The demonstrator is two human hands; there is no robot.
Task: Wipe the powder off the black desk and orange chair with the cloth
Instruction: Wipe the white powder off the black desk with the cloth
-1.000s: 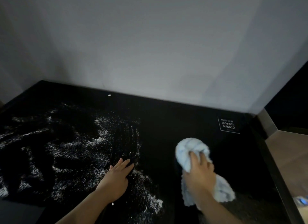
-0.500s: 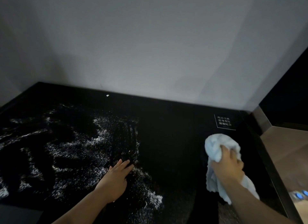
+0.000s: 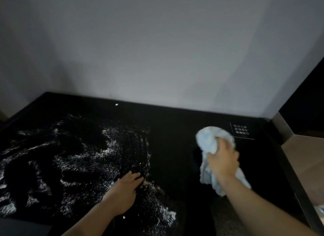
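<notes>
on the desk's right half: the right hand (image 3: 222,159) grips a bunched blue cloth (image 3: 211,139), fingers curled round it, pressing it to the black desk (image 3: 175,139) near a printed sign (image 3: 242,131).
left side: the left hand (image 3: 122,195) lies flat, fingers straight, at the near edge of the powder (image 3: 78,156).
spread: white, over the left half and front middle; the right half looks clean.
step: probably best to sweep leftward in overlapping strokes, gathering powder inward, not off the front.
edges: the wall (image 3: 157,51) shuts the back; the desk's right rim is near the cloth.
room: bare desk between the hands allows a long stroke.
chair: not in view.
</notes>
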